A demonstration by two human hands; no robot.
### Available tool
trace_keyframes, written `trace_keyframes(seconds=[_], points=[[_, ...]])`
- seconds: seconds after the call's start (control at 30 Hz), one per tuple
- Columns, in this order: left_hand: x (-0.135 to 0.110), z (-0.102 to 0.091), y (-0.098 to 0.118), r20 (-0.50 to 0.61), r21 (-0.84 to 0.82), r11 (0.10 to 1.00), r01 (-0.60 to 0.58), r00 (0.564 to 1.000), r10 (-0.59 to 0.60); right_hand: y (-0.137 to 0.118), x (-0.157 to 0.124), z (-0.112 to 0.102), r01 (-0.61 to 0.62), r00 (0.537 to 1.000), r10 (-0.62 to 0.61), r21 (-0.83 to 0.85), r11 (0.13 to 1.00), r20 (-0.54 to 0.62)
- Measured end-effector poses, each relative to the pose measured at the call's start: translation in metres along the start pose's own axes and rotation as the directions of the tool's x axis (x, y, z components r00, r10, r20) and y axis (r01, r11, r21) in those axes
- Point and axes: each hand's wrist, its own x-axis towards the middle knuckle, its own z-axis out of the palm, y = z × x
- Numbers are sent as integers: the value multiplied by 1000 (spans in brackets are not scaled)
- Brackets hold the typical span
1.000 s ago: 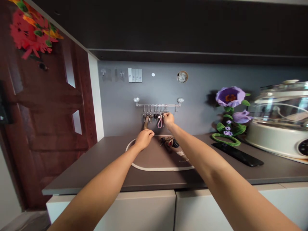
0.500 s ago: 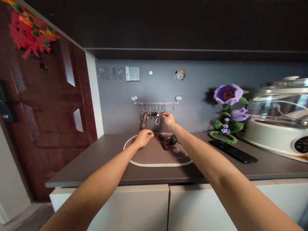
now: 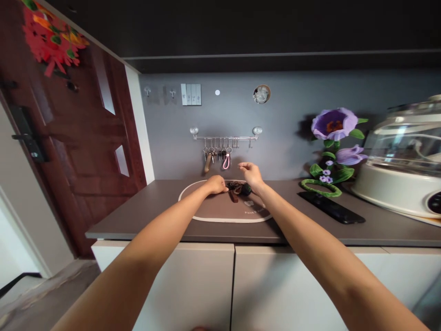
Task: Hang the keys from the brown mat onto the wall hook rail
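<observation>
A bunch of keys (image 3: 235,185) with a brown fob (image 3: 234,196) and a round black fob (image 3: 246,189) lies on an oval brown mat (image 3: 213,210). My left hand (image 3: 216,185) is at the left edge of this bunch, its fingertips pinched on keys there, which the fingers mostly hide. Above the bunch's right side, my right hand (image 3: 251,174) is raised with fingers stretched toward the wall, nothing visible in them. Several key sets hang from a hook rail (image 3: 225,138), among them one with a pink loop (image 3: 226,162) and one with a tan strap (image 3: 207,162).
A black phone-like slab (image 3: 330,207) lies on the counter (image 3: 131,211) at right. Behind it stand purple plush flowers (image 3: 334,125) and a white appliance with a clear cover (image 3: 396,184). A dark shelf (image 3: 262,32) overhangs the wall; a red-brown door (image 3: 86,138) is at left.
My left hand has moved right to the edge of the keys on the mat. My right hand has drawn back from the hanging keys, to the right, and its fingers have spread. The view has shifted slightly.
</observation>
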Motion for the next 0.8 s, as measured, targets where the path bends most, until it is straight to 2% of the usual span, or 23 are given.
trace_keyframes(seconds=[0.1, 0.23, 0.37, 0.53, 0.8], points=[[5, 9, -2, -12, -22, 1000, 17, 1000, -17, 12, -4, -6, 18, 1000, -19, -5, 1000, -5], [7, 20, -11, -24, -77, 997, 32, 999, -34, 21, -2, -11, 27, 1000, -28, -93, 995, -10], [5, 22, -18, -50, -105, 994, -43, 998, 38, 20, -1, -10, 36, 999, -37, -131, 991, -2], [3, 17, -18, -63, 16, 994, -109, 992, 109, 15, -3, -8, 18, 1000, -17, -176, 984, 8], [1, 12, -19, -32, 162, 978, -128, 990, 135, 17, -7, -7, 36, 999, -31, -233, 972, 26]])
